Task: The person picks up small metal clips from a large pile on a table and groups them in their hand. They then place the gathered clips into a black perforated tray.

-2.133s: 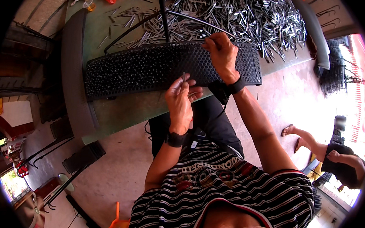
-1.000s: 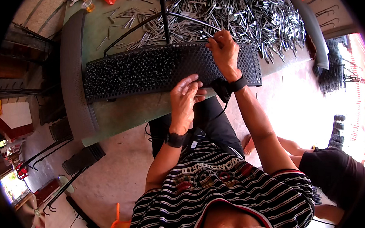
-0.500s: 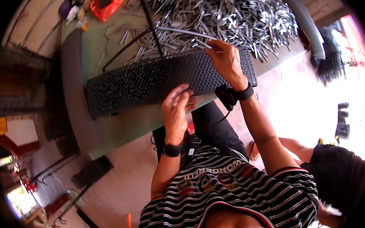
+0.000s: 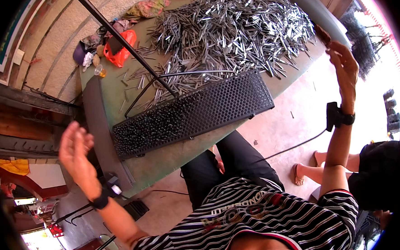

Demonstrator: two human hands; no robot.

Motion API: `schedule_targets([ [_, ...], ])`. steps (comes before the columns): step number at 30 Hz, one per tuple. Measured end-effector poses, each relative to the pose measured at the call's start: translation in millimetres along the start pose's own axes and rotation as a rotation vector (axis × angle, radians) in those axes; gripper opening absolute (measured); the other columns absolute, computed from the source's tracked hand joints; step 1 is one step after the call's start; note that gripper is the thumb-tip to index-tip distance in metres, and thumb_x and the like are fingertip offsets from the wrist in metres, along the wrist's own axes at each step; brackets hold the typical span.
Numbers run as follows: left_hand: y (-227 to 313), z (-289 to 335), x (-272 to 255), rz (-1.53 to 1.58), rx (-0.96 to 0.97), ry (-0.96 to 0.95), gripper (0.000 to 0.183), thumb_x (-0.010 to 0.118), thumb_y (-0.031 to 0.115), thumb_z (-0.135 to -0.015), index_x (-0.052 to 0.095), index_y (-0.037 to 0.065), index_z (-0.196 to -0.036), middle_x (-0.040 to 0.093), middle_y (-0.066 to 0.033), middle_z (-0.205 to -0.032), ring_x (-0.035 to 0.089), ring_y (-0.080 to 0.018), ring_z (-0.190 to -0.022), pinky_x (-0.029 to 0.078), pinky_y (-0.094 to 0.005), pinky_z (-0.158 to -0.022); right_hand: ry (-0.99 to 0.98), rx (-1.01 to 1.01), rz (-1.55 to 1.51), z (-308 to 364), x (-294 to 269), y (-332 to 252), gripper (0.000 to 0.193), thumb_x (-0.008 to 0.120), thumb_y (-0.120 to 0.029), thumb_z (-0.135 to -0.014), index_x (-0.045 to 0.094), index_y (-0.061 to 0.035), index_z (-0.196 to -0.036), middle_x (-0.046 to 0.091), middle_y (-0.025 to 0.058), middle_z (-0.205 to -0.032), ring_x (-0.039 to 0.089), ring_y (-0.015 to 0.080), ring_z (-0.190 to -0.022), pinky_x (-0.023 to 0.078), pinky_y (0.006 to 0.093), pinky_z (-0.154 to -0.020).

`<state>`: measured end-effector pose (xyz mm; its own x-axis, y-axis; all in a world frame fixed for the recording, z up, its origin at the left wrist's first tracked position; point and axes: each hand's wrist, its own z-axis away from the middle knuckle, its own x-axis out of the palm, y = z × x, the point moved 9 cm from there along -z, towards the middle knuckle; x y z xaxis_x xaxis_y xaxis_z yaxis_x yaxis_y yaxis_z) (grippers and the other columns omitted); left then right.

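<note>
— Both hands are off the work right now. The left hand (image 4: pixel 74 152) is raised out to the side, fingers spread wide, holding nothing. The right hand (image 4: pixel 343 64) is up high on the other side, fingers loosely open; there's a small dark scrap at its fingertips, but I can't tell if it's actually pinched.

— So what sits between them?

— Biggest thing first: the green table (image 4: pixel 171 157), lying between the two lifted hands. On it, well apart from either palm, is the long black perforated tray (image 4: pixel 196 111), a honeycomb grid running from near the left hand toward the right. The end toward the left hand looks packed with pins standing in the holes; the far end looks bare.

— Heavy, would you say?

— My guess is yes, heavier at the filled end, and stiff enough not to sag. I'd take it by the two short ends or the plain rim, level, or the pins could slide out.

— And beyond it?

— Past the tray, farther from both hands, the heap of silvery metal pins (image 4: pixel 232 31). Thin, hard, slick, likely prickly in a bunch; one at a time between thumb and forefinger seems the way. A black rod (image 4: pixel 123 37) slants across the table, and an orange bag (image 4: pixel 118 48) sits at the far corner on the left hand's side.
</note>
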<state>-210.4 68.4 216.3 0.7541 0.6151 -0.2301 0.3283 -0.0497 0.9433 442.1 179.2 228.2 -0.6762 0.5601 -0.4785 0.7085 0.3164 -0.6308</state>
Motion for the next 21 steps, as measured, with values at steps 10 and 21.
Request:
schedule_targets([
  [10,-2.1,-232.5,89.5,-1.12,0.425,-0.286,0.04,0.068,0.024,-0.073,0.062,0.0,-0.104,0.065,-0.0178,-0.095,0.064,-0.0275,-0.088,0.049,-0.0358,-0.076,-0.89,-0.094,0.177,119.4,155.2,29.1,0.08,0.077,-0.019,-0.067,0.034,-0.0071,-0.134,0.045,0.0178,-0.128,0.045,0.0348,-0.117,0.038,0.04,-0.096],
  [21,-201.7,-115.1,324.8,-1.353,0.134,-1.499,0.107,0.066,0.066,-0.06,0.037,-0.015,-0.124,0.04,-0.0336,-0.126,0.039,-0.0393,-0.121,0.033,-0.0376,-0.101,-1.069,0.08,0.137,163.0,201.7,42.2,0.111,0.082,-0.02,-0.058,0.011,0.003,-0.14,0.034,0.026,-0.134,0.031,0.0394,-0.126,0.029,0.0403,-0.104],
])
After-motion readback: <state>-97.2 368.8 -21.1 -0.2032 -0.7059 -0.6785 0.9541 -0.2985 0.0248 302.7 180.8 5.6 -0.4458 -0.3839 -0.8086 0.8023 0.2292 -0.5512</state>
